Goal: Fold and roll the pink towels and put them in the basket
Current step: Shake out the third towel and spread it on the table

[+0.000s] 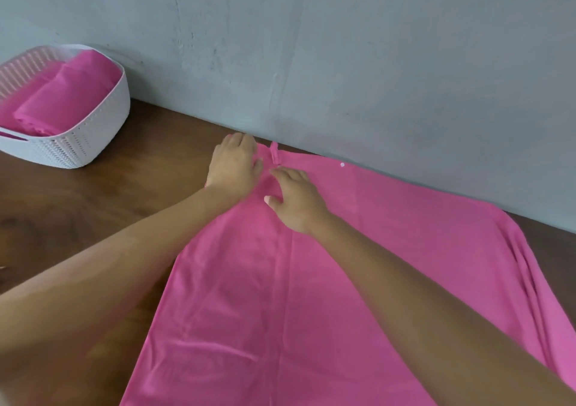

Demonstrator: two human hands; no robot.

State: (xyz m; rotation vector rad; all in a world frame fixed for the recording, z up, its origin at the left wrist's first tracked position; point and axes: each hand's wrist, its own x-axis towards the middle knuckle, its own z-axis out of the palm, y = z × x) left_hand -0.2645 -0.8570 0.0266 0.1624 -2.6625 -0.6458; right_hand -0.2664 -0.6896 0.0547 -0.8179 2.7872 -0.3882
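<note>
A large pink towel [358, 249] lies spread flat on the wooden table, its far edge against the wall. Both hands rest palm down on its far left corner. My left hand [233, 165] lies flat at the corner with straight fingers. My right hand [296, 200] presses the cloth just to the right of it, fingers extended. A small pink loop [275, 153] sticks up at the far edge between the hands. A white woven basket [93, 131] stands at the far left and holds rolled pink towels [59, 100].
The brown wooden table [109, 206] shows bare between the basket and the spread towel. A grey wall [343, 62] runs along the table's far edge. The towel's right side is bunched in folds near the frame's right edge.
</note>
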